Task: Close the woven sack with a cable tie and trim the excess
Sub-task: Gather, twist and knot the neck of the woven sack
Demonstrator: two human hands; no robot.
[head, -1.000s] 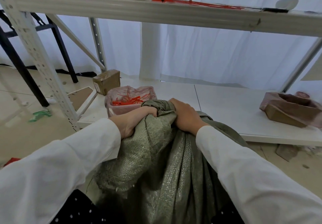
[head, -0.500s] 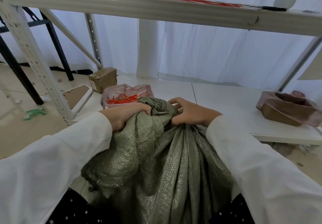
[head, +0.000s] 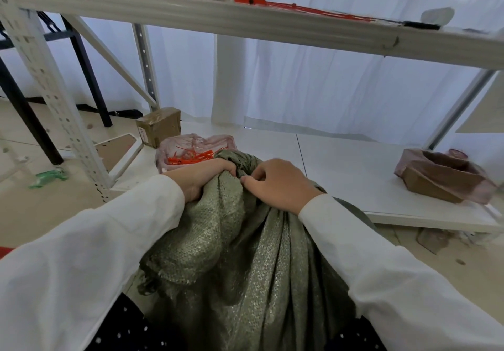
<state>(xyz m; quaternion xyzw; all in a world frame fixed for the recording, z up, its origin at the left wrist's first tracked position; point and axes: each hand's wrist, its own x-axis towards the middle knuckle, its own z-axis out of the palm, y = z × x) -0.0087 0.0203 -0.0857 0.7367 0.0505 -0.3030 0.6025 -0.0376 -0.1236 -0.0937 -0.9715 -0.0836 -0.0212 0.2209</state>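
Observation:
A green woven sack (head: 245, 263) stands in front of me, its mouth bunched into a neck at the top. My left hand (head: 203, 176) grips the gathered neck from the left. From the right, my right hand (head: 278, 184) holds the folds with fingers and thumb curled into the cloth. Just behind the sack lies a pink plastic bag (head: 191, 148) with several orange cable ties. More long orange cable ties (head: 294, 8) lie on the upper shelf, beside a dark-handled tool (head: 420, 24) that I cannot identify.
A white metal rack surrounds the spot, with a perforated upright (head: 51, 99) at the left and a low white shelf board (head: 354, 170) behind the sack. A small cardboard box (head: 159, 127) and a brown box in pink plastic (head: 441, 176) sit on it.
My right hand shifted its hold on the sack's neck, from lying over it to pinching the folds. The left hand kept its grip; the view shifted slightly.

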